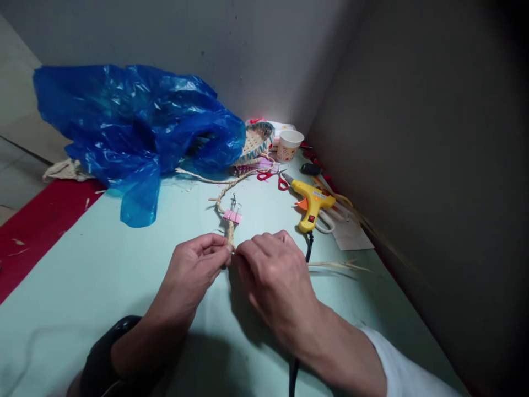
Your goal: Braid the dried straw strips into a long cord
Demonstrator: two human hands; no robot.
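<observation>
A pale braided straw cord (230, 231) runs up the table from between my hands, with a pink binder clip (232, 216) clamped across it. My left hand (200, 256) pinches the near end of the braid between thumb and fingers. Close against it on the right, my right hand (268, 262) is closed on the same end, its fingertips partly hidden behind the knuckles. Loose straw strands (336, 266) stick out to the right beyond my right hand. Past the clip the cord curves away toward a woven basket (258, 142).
A crumpled blue plastic bag (140, 121) fills the back left. To the right lie a yellow hot glue gun (313, 203), with its black cable passing under my right arm, and red-handled scissors (282, 183). A paper cup (290, 144) stands near the grey wall (264, 60).
</observation>
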